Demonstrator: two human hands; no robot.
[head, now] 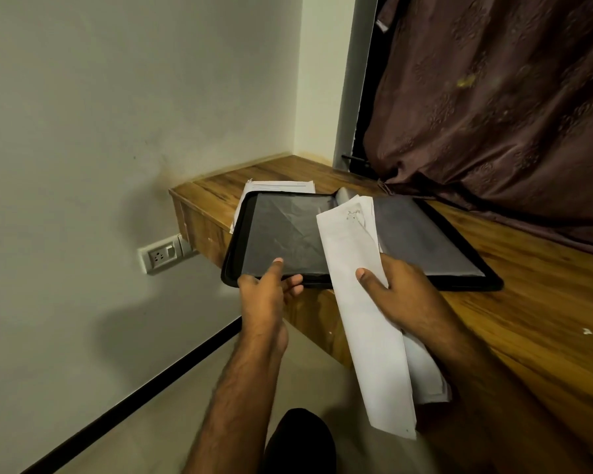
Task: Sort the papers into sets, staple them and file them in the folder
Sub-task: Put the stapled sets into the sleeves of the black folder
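A black folder (459,282) lies open on the wooden desk (534,302), its left half overhanging the desk's front edge. Clear plastic sleeves (285,230) show inside it. My left hand (271,285) grips the folder's near left edge, thumb on top of the sleeve and fingers underneath. My right hand (394,289) holds a set of white papers (363,302), thumb on top; the sheets run from the folder's spine down toward me. A second stack of papers (281,187) lies on the desk under the folder's far left edge.
A grey wall with a power socket (161,256) stands at the left. A dark brown curtain (493,104) hangs over the back right of the desk. Tiled floor (172,415) and my dark-clad knee (298,439) lie below.
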